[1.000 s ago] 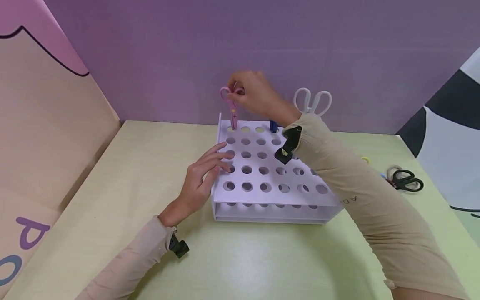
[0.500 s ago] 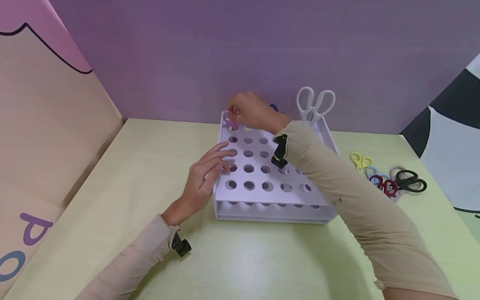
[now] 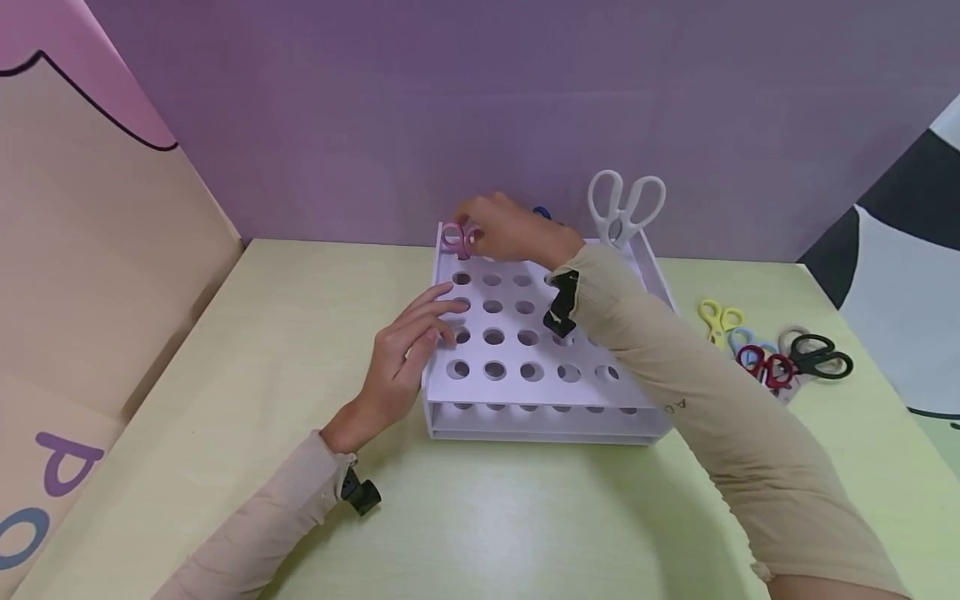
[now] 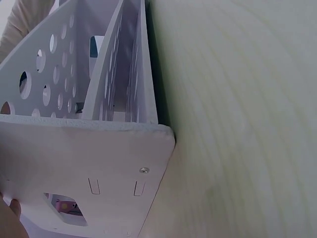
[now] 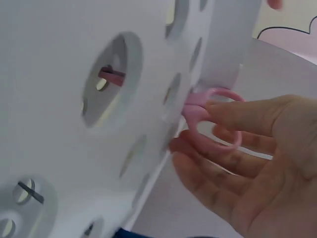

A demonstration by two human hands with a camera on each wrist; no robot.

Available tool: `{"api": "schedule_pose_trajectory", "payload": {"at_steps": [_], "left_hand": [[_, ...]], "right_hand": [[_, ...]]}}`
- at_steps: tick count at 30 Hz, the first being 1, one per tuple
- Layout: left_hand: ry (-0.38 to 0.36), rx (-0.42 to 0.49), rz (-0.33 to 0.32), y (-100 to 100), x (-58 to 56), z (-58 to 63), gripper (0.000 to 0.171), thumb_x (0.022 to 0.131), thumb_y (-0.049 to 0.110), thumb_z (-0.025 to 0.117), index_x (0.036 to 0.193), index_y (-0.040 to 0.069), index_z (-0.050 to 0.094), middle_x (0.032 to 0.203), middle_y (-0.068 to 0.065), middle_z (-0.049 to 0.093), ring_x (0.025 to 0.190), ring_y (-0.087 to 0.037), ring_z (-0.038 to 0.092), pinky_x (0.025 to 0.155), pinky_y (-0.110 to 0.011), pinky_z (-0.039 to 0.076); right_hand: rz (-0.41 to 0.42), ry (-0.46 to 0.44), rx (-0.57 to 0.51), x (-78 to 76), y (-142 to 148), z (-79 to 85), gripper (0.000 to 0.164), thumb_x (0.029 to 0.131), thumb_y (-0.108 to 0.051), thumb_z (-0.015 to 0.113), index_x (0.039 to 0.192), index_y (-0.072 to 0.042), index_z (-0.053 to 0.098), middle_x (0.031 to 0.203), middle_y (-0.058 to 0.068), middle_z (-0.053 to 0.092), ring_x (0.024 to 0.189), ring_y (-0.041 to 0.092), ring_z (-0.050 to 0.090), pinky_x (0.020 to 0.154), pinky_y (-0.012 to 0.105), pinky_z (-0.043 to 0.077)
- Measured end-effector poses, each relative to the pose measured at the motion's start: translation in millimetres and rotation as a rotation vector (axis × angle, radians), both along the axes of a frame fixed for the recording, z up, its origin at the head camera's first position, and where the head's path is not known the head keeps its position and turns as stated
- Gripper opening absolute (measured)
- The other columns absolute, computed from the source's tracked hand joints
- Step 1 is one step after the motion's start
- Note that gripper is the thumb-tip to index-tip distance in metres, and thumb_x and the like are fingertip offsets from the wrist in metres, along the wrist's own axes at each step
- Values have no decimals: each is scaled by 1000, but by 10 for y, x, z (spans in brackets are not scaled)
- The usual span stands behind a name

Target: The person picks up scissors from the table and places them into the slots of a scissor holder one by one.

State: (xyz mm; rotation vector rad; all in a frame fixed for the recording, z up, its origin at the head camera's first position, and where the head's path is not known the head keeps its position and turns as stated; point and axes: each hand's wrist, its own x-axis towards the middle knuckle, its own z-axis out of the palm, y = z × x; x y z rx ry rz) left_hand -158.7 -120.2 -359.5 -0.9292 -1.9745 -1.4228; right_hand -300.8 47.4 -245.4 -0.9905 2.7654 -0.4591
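Purple wall runs behind a pale yellow-green table [image 3: 525, 517], and a tan and pink board leans at my far left. Moving rightward, my left hand [image 3: 405, 354] lies with its fingers straight and spread, the fingertips resting on the left edge of the white rack [image 3: 517, 392], whose top is full of round holes. At the rack's far-left corner hole stand the pink scissors [image 3: 454, 237], blades down inside the hole and only the handle loops showing above the top plate. My right hand [image 3: 510, 229] reaches across the rack to them, and the wrist view shows my fingers [image 5: 233, 111] curled about the pink handle loop [image 5: 213, 121], pinching it against the rack's edge. Just right of that hand a bit of blue handle [image 3: 542, 213] peeks out at the back row, and further right white scissors [image 3: 625, 204] stand upright in the rack's far-right corner. Well apart on the table at my right lies a small heap of scissors: yellow [image 3: 718, 317], red [image 3: 763, 364] and black [image 3: 819, 358].
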Motion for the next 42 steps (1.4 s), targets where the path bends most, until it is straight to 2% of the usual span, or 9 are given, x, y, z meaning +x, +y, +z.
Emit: {"api": "schedule_pose_trajectory", "payload": {"at_steps": [2, 10, 14, 17, 21, 25, 29, 35, 42], "left_hand": [[2, 0, -2, -6, -3, -2, 30, 98, 4, 38, 82, 4, 64, 122, -17, 67, 137, -30, 46, 118, -44, 30], [-1, -7, 13, -36, -5, -1, 30, 98, 5, 39, 82, 4, 64, 123, -15, 67, 137, -30, 46, 118, -44, 31], [-10, -12, 26, -40, -5, 10, 30, 98, 7, 38, 81, 5, 63, 123, -13, 68, 138, -28, 45, 118, -44, 31], [-12, -15, 28, -48, -11, 11, 30, 98, 7, 37, 82, 5, 63, 124, -13, 67, 138, -28, 45, 118, -44, 31], [-11, -20, 22, -60, -15, 10, 30, 98, 6, 38, 82, 5, 64, 125, -13, 67, 138, -29, 45, 118, -44, 30], [-10, -14, 13, -69, -21, 2, 30, 98, 3, 39, 82, 4, 64, 124, -14, 67, 138, -29, 45, 118, -44, 30], [-9, -7, 5, -75, -32, -1, 30, 97, 2, 39, 82, 4, 64, 124, -15, 67, 138, -30, 45, 118, -44, 30], [10, 4, 8, -91, -44, -17, 31, 97, 3, 38, 80, 4, 63, 122, -15, 68, 137, -31, 46, 118, -45, 31], [19, 12, 8, -106, -46, -33, 31, 97, 3, 37, 80, 4, 62, 121, -15, 68, 137, -32, 46, 117, -46, 31]], "right_hand": [[12, 6, 23, 18, 36, 31, 40, 94, -6, 64, 133, 1, 59, 129, 17, 62, 116, 32, 57, 102, 43, 48], [21, -11, 71, 131, 129, 147, 47, 90, -3, 65, 136, 1, 54, 118, 18, 63, 102, 31, 56, 93, 44, 47], [13, -11, 92, 214, 160, 201, 54, 91, -5, 66, 142, -1, 48, 115, 16, 61, 101, 30, 53, 98, 45, 42], [12, 1, 89, 286, 197, 238, 56, 92, -4, 64, 144, -2, 45, 125, 15, 60, 108, 31, 54, 105, 46, 40], [13, 12, 82, 387, 267, 310, 55, 93, -3, 62, 145, -4, 45, 131, 16, 59, 112, 33, 57, 99, 45, 47], [45, 25, 74, 487, 358, 376, 53, 93, -4, 63, 143, -5, 45, 123, 18, 62, 108, 34, 60, 97, 47, 47], [44, -5, 53, 571, 448, 396, 56, 92, -4, 66, 144, -7, 44, 130, 18, 60, 114, 33, 61, 100, 47, 48], [52, -13, 49, 687, 594, 414, 63, 93, -9, 68, 150, -13, 42, 142, 13, 55, 116, 31, 61, 94, 45, 53], [40, 7, 58, 813, 731, 422, 62, 93, -12, 69, 149, -16, 43, 132, 14, 61, 113, 30, 62, 91, 45, 55]]}}
